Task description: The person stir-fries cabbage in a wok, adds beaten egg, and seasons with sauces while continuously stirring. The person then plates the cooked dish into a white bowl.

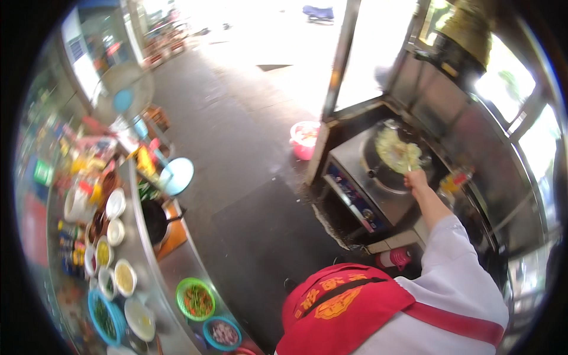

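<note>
My right hand (416, 181) reaches out over an induction-style cooker (350, 153) with a control panel on its front. Its fingers are closed around the handle of a cooking utensil, whose head is buried in the food. Pale yellow-green food (390, 146), perhaps chopped cabbage, lies in a dark round wok (370, 162) on the cooker. Just right of the hand stands a bottle (457, 178) with a yellow and red label. A red apron (346, 293) bearing writing covers my front. My left hand is out of view.
On the left, a steel counter (148, 270) holds several bowls, a green basket (178, 304) of cut vegetables, and a blue basket (206, 335) of sliced food. A black pan (155, 222) sits there too. A pink bucket (305, 151) and a red flask (395, 258) are near the cooker.
</note>
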Demonstrator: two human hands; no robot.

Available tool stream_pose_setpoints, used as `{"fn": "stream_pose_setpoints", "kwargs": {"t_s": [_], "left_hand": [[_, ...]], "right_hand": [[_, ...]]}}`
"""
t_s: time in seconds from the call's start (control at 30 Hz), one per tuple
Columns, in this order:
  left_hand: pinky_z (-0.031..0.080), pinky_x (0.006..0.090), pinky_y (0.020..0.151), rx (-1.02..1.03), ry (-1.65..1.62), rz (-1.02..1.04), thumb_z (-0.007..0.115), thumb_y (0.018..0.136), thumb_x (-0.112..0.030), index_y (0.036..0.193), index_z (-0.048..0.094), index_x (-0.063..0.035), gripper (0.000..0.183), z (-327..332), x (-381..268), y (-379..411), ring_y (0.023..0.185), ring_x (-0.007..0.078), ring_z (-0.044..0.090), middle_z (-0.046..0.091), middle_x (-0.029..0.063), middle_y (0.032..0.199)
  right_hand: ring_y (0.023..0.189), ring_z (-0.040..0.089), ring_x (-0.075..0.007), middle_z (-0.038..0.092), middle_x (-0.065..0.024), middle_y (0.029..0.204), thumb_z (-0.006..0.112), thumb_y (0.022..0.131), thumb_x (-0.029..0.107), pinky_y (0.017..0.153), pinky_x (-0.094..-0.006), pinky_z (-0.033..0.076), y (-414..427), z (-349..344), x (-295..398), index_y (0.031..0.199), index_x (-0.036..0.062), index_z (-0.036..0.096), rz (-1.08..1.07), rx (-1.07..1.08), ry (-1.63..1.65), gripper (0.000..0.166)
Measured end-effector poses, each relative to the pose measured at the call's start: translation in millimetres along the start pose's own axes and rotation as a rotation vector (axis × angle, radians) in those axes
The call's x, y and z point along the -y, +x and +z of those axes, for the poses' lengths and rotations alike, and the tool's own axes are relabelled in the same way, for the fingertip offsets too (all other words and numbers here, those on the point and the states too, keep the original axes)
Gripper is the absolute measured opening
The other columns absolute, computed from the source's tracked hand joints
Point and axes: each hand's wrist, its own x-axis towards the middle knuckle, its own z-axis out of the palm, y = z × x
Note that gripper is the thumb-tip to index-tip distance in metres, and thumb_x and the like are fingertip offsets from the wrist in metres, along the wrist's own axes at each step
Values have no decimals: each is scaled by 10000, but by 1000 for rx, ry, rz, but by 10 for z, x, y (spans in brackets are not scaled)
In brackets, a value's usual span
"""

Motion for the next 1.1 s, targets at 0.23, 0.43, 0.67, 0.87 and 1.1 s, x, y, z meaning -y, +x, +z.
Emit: {"fn": "stream_pose_setpoints", "kwargs": {"t_s": [0.23, 0.43, 0.67, 0.87, 1.1], "left_hand": [[477, 276, 597, 194, 126, 154, 546, 816, -183, 927, 555, -2, 213, 812, -642, -820, 689, 184, 569, 603, 90, 824], [475, 278, 597, 363, 120, 285, 542, 813, -170, 938, 557, -3, 209, 955, -1078, -1623, 684, 182, 563, 608, 99, 840], [472, 279, 597, 669, 125, 381, 538, 811, -155, 950, 560, -4, 207, 841, -1586, -2774, 679, 181, 556, 613, 110, 858], [467, 296, 575, 1316, -322, -36, 528, 756, -67, 817, 574, 14, 111, 936, -2379, -4093, 609, 193, 525, 598, 110, 737], [464, 235, 636, 2232, -270, -66, 595, 800, -102, 1052, 527, 6, 283, 692, -4451, -6219, 741, 131, 578, 589, 77, 880]], "right_hand": [[372, 458, -188, 487, -123, 500, 557, 653, -8, 337, -275, 336, -149, -562, 78, 557, -38, 500, 141, -41, -282, 115], [383, 508, -201, 533, -128, 505, 565, 650, -15, 346, -301, 403, 45, -949, 283, 579, -62, 559, 165, 90, -701, 85], [543, 621, -218, 620, -138, 610, 621, 598, 47, 506, -338, 491, 699, -1662, 897, 611, -5, 639, 95, 184, -1481, 56], [716, 623, -284, 626, -170, 736, 600, 575, 32, 613, -365, 495, 1369, -1889, 697, 655, 11, 645, -124, 258, -1673, 94], [731, 615, -312, 618, -179, 738, 566, 591, 19, 630, -388, 492, 1501, -1499, 567, 655, 27, 634, -419, 334, -1593, 94]]}}
